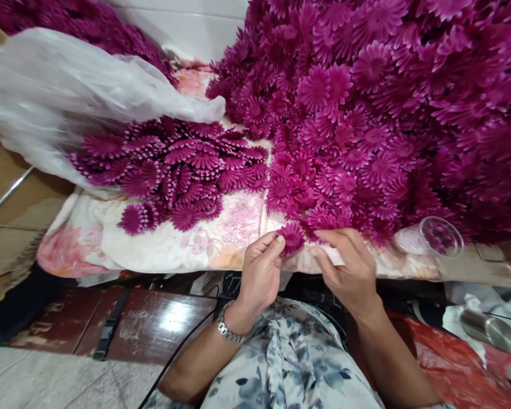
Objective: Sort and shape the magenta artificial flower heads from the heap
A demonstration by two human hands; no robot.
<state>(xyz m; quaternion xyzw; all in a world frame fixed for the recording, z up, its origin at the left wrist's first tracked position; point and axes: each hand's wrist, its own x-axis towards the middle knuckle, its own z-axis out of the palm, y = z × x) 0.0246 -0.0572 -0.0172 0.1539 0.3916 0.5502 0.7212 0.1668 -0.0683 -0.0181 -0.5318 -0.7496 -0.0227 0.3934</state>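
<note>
My left hand (262, 272), with a metal watch on its wrist, pinches a magenta fabric flower (292, 237) between thumb and forefinger at the front edge of the table. My right hand (349, 270) is right beside it, fingers curled and partly closed, fingertips reaching toward the same flower; whether it grips anything I cannot tell. A huge heap of the same magenta flowers (378, 108) rises directly behind both hands. A smaller flatter pile of flowers (179, 167) lies to the left.
A floral cloth (174, 244) covers the table. A clear plastic bag (63, 96) spills flowers at the left. A clear plastic cup (440, 236) lies on its side at the right. Cardboard (8, 187) stands far left; a metal cylinder (489, 329) lies lower right.
</note>
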